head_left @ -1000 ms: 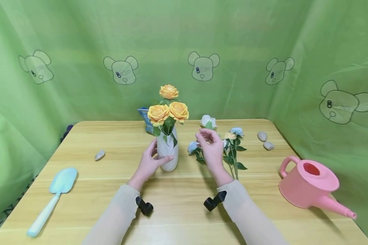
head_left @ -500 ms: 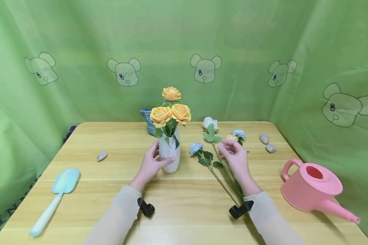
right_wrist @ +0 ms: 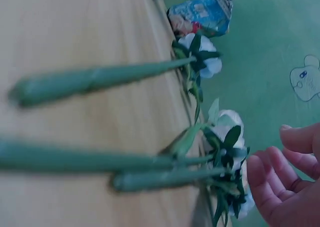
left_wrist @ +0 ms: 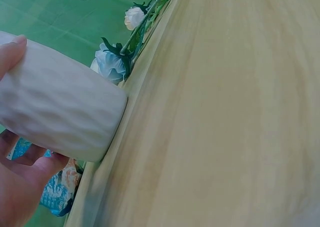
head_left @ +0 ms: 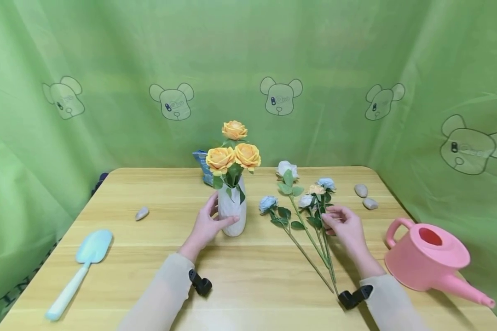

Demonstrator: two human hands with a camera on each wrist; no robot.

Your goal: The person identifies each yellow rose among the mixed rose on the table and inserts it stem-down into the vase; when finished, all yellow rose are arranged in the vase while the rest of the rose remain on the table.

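Observation:
A white textured vase (head_left: 233,214) stands upright with several orange-yellow roses (head_left: 247,156) in it. My left hand (head_left: 205,225) grips it, thumb in front and fingers around the far left side. In the left wrist view, thumb and fingers lie on opposite sides of the vase (left_wrist: 60,102). My right hand (head_left: 347,230) is beside loose artificial roses: a peach one (head_left: 316,189), a blue one (head_left: 326,183) and a pale one (head_left: 306,201). Its fingers are loosely bent near their leaves; the right wrist view shows nothing held in the hand (right_wrist: 287,187). Farther left lie a blue rose (head_left: 268,203) and a white rose (head_left: 287,169).
A pink watering can (head_left: 426,257) stands at right, below two stones (head_left: 370,203). On the left are a light-blue trowel (head_left: 92,250) and another stone (head_left: 142,213). Behind the vase is a blue packet (head_left: 204,168). Green curtains (head_left: 215,59) surround the wooden table (head_left: 248,294).
My right hand has moved right and lower, from beside the vase to the far side of the loose stems. The left hand stays on the vase. The whole view has shifted slightly.

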